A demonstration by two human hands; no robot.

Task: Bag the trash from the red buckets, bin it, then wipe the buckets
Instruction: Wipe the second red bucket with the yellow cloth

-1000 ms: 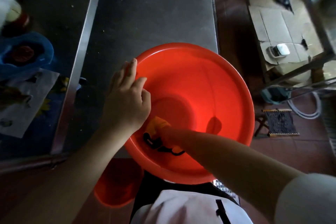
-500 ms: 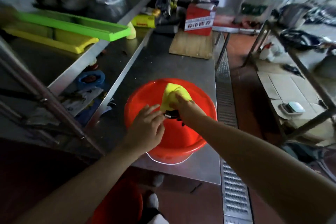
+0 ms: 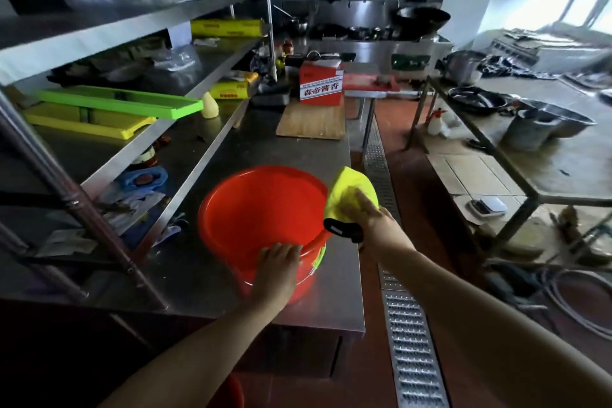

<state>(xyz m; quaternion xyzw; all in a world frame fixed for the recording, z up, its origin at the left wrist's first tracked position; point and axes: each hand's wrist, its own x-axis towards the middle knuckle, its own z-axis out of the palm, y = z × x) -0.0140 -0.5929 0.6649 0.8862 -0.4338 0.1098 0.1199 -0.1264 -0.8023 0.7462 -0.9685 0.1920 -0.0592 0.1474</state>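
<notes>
While the red bucket stands on the steel table in the lower centre of the frame, I judge the wiping step to be in hand; no trash shows inside it. My left hand rests on the near rim, fingers curled over the edge, steadying the bucket. My right hand grips a yellow cloth at the right rim; the cloth's black tag hangs below my grip. The next move calls for firm left-hand bracing, since the bucket sits near the table's right edge and could slide under wiping pressure. A wooden board and a red carton lie at the table's far end, upper centre. Steel shelves fill the left of the frame. A floor drain grate runs along the red floor, lower right.
</notes>
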